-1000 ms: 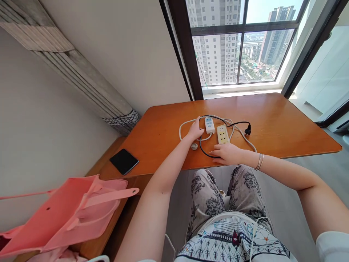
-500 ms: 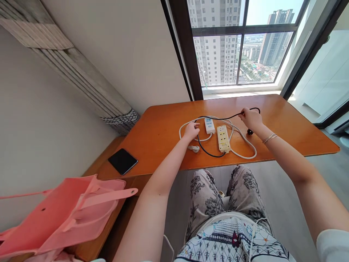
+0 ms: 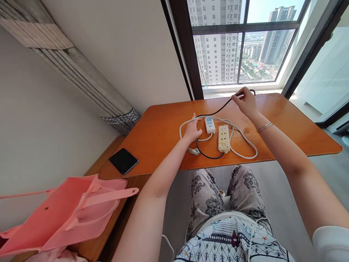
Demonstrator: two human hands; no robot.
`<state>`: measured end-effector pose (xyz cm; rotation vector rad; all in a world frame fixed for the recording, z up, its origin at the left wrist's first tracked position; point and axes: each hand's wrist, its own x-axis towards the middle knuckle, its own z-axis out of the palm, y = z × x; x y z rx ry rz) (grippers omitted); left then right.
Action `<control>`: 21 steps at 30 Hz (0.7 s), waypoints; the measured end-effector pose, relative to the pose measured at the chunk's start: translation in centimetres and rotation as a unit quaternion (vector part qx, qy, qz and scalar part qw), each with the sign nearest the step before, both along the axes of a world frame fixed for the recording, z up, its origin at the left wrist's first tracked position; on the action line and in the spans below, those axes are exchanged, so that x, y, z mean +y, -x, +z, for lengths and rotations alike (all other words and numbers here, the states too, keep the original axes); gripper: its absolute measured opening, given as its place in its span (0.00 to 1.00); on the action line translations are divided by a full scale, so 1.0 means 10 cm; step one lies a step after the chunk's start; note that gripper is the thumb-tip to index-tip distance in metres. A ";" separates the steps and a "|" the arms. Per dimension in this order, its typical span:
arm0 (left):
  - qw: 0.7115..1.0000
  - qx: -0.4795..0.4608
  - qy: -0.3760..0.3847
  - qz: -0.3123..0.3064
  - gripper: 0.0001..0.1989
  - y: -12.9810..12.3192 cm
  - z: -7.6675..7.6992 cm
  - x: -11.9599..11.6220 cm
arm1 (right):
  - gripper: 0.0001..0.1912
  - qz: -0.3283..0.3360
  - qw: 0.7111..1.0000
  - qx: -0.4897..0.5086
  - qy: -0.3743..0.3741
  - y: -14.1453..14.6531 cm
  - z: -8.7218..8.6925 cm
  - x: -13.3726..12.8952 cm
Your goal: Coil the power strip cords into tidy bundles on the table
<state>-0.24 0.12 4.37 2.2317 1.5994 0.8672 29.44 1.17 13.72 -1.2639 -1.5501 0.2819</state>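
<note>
Left hand [image 3: 192, 130], at nine o'clock from the cream power strip [image 3: 224, 139], is lying half open over the black cord [image 3: 224, 106], apparently anchoring its bend; grip cannot be confirmed. Right hand [image 3: 244, 103], at one o'clock, is pinching the cord aloft, seemingly keeping it clear of the looped white cable [image 3: 247, 158].

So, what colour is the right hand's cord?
The cord is black, clearest in the head view.
</note>
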 end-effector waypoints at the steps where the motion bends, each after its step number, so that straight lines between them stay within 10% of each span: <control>1: 1.000 0.006 -0.013 -0.010 0.27 -0.03 0.06 -0.04 | 0.17 0.002 1.000 -0.003 0.006 0.04 0.02 0.01; 13: 0.988 0.083 -0.080 -0.102 0.19 -0.59 0.58 -0.38 | 0.16 0.092 0.993 -0.076 0.018 0.69 0.14 0.05; 21: 0.997 0.065 -0.004 -0.045 0.23 -0.74 0.39 -0.12 | 0.24 0.281 0.910 -0.289 0.097 0.92 0.25 -0.28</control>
